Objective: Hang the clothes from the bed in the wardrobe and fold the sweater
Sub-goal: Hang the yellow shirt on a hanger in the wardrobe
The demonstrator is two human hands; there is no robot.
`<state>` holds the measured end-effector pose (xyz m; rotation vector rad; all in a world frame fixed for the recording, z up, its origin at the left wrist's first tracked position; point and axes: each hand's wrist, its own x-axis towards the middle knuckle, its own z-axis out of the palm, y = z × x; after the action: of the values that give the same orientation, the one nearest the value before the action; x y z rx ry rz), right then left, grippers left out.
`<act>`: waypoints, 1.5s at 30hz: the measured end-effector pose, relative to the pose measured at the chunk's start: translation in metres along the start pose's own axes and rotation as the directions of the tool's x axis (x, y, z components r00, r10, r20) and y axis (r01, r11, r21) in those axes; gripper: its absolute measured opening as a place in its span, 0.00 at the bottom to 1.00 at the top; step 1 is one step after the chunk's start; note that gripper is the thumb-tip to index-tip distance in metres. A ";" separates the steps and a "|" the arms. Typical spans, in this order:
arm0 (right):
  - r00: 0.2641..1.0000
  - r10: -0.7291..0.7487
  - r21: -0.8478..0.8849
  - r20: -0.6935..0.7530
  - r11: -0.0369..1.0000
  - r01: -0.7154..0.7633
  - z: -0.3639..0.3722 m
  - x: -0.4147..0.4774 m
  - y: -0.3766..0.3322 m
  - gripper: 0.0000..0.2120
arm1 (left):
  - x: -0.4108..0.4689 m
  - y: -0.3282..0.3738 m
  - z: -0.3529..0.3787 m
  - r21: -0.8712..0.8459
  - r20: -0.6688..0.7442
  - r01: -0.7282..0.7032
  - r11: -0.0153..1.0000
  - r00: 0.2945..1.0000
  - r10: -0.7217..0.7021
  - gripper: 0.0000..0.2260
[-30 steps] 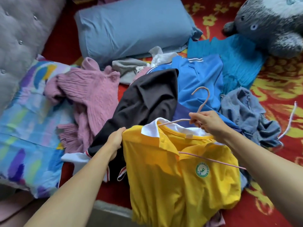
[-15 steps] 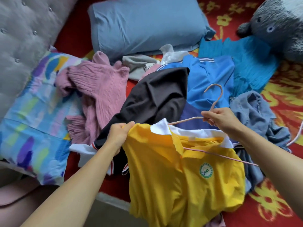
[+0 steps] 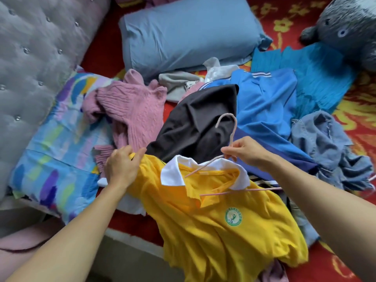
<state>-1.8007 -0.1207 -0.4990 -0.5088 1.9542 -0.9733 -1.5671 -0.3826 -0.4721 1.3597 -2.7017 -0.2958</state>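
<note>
- On the bed [image 3: 360, 117], near its front edge, lies a yellow shirt [image 3: 213, 241] with a white collar [image 3: 173, 173].
- The left hand [image 3: 122, 167] grips the shirt's shoulder at its left edge, with the fingers curled round the cloth.
- The right hand [image 3: 247, 151] pinches a thin pink hanger [image 3: 234, 130] just under its hook, and the hook points up.
- The hanger sits just above the collar. One arm of it goes down into the neck hole. The long bar lies across the top of the shirt, near the right forearm.
- A round green and white badge [image 3: 233, 217] is on the chest of the shirt. The writing round it is too small to read.
- A pink sweater [image 3: 134, 110] lies in a heap just behind the left hand, partly on a striped pillow [image 3: 50, 151].
- A black top [image 3: 195, 127] lies between the two hands, behind the collar.
- A blue jacket [image 3: 266, 106] with white stripes and a grey-blue denim shirt [image 3: 325, 143] lie behind and beside the right hand.
- A blue pillow [image 3: 187, 33] and a grey plush toy [image 3: 345, 25] are at the far side.
</note>
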 end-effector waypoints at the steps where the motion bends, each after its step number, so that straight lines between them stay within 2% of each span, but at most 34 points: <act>1: 1.000 -0.013 0.003 0.002 1.000 0.013 0.004 0.001 -0.003 0.17 | -0.003 0.003 0.003 -0.010 0.038 -0.075 0.997 0.996 0.075 0.17; 3: 0.999 -0.046 0.049 0.018 0.998 0.046 0.019 0.000 -0.011 0.18 | -0.010 0.018 0.010 -0.099 0.161 -0.194 0.976 0.965 0.208 0.15; 4: 0.998 -0.063 0.088 0.019 0.994 0.061 0.027 0.000 -0.013 0.18 | -0.014 0.027 0.013 -0.132 0.248 -0.222 0.966 0.936 0.249 0.18; 6: 0.997 -0.072 0.146 0.013 0.987 0.069 0.033 0.000 -0.014 0.18 | -0.023 0.038 0.021 -0.127 0.404 -0.256 0.958 0.869 0.286 0.23; 8: 0.998 -0.048 0.159 0.029 0.986 0.043 0.031 -0.003 -0.009 0.18 | -0.026 0.038 0.024 -0.102 0.483 -0.255 0.961 0.832 0.272 0.19; 11: 0.999 -0.002 0.181 0.050 0.983 -0.007 0.023 -0.008 0.004 0.17 | -0.029 0.032 0.018 -0.003 0.526 -0.334 0.942 0.801 0.286 0.15; 13: 0.999 0.000 0.211 0.045 0.977 -0.009 0.021 -0.009 0.008 0.16 | -0.032 0.035 0.014 -0.044 0.485 -0.352 0.935 0.811 0.328 0.12; 16: 0.995 -0.036 0.236 0.097 0.972 0.012 0.032 -0.007 0.001 0.16 | -0.037 0.064 0.012 -0.333 0.394 -0.187 0.924 0.863 0.316 0.08; 18: 0.982 -0.057 0.221 0.178 0.975 0.017 0.044 -0.006 -0.006 0.15 | -0.038 0.086 0.015 -0.434 0.437 -0.098 0.896 0.846 0.305 0.09; 21: 0.968 -0.031 0.323 0.248 0.945 -0.053 0.044 -0.005 -0.006 0.07 | -0.041 0.097 0.021 -0.399 0.524 -0.090 0.913 0.794 0.308 0.09; 24: 0.984 0.115 0.438 0.138 0.884 -0.165 0.028 -0.005 0.011 0.06 | -0.043 0.088 0.025 -0.361 0.538 -0.093 0.928 0.792 0.289 0.05; 25: 0.986 0.153 0.376 0.065 0.912 -0.166 0.024 -0.005 0.017 0.06 | -0.044 0.086 0.026 -0.369 0.530 -0.083 0.926 0.799 0.283 0.05; 26: 0.983 0.185 0.225 -0.013 0.958 -0.177 0.021 -0.004 0.022 0.05 | -0.045 0.085 0.027 -0.384 0.520 -0.070 0.921 0.808 0.278 0.05; 27: 0.974 0.215 -0.001 -0.072 0.976 -0.216 0.017 -0.004 0.026 0.04 | -0.046 0.084 0.029 -0.397 0.510 -0.058 0.916 0.816 0.272 0.05; 28: 0.958 0.261 -0.249 -0.122 0.926 -0.284 0.015 -0.005 0.028 0.10 | -0.047 0.082 0.030 -0.403 0.502 -0.053 0.914 0.822 0.269 0.05; 29: 0.938 0.311 -0.446 -0.154 0.825 -0.347 0.012 -0.007 0.031 0.18 | -0.049 0.081 0.032 -0.403 0.494 -0.059 0.913 0.826 0.272 0.05; 30: 0.923 0.346 -0.570 -0.168 0.730 -0.377 0.011 -0.009 0.033 0.24 | -0.050 0.079 0.034 -0.398 0.484 -0.076 0.914 0.829 0.280 0.06; 32: 0.914 0.380 -0.675 -0.142 0.639 -0.370 0.009 -0.011 0.038 0.28 | -0.052 0.075 0.036 -0.380 0.441 -0.122 0.917 0.847 0.296 0.07; 34: 0.914 0.393 -0.721 -0.102 0.604 -0.340 0.007 -0.017 0.044 0.30 | -0.051 0.069 0.037 -0.358 0.370 -0.160 0.920 0.880 0.297 0.06; 35: 0.918 0.383 -0.735 -0.102 0.593 -0.328 0.005 -0.022 0.048 0.28 | -0.050 0.064 0.038 -0.344 0.340 -0.164 0.925 0.896 0.285 0.05; 37: 0.927 0.340 -0.736 -0.156 0.586 -0.339 -0.003 -0.036 0.060 0.16 | -0.049 0.053 0.039 -0.304 0.307 -0.167 0.938 0.915 0.263 0.04; 39: 0.907 0.360 -0.645 -0.216 0.645 -0.410 -0.016 -0.049 0.077 0.08 | -0.048 0.041 0.041 -0.257 0.291 -0.166 0.952 0.926 0.240 0.04; 40: 0.892 0.396 -0.516 -0.218 0.729 -0.449 -0.022 -0.053 0.086 0.07 | -0.048 0.036 0.042 -0.248 0.287 -0.157 0.956 0.931 0.227 0.04; 41: 0.881 0.436 -0.320 -0.184 0.821 -0.473 -0.027 -0.056 0.092 0.06 | -0.048 0.033 0.043 -0.261 0.285 -0.145 0.954 0.933 0.220 0.04; 42: 0.869 0.477 -0.102 -0.132 0.865 -0.491 -0.028 -0.058 0.094 0.07 | -0.049 0.033 0.045 -0.289 0.294 -0.123 0.949 0.933 0.210 0.04; 43: 0.864 0.497 0.099 -0.077 0.866 -0.489 -0.026 -0.058 0.095 0.07 | -0.051 0.036 0.048 -0.325 0.312 -0.091 0.941 0.929 0.197 0.04; 45: 0.873 0.477 0.290 -0.102 0.853 -0.433 -0.013 -0.057 0.092 0.13 | -0.056 0.049 0.054 -0.385 0.355 -0.016 0.923 0.920 0.165 0.05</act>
<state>-1.7792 -0.0216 -0.5379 0.1969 1.9307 -0.9589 -1.5815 -0.3024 -0.5140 1.1522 -2.7787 -1.1143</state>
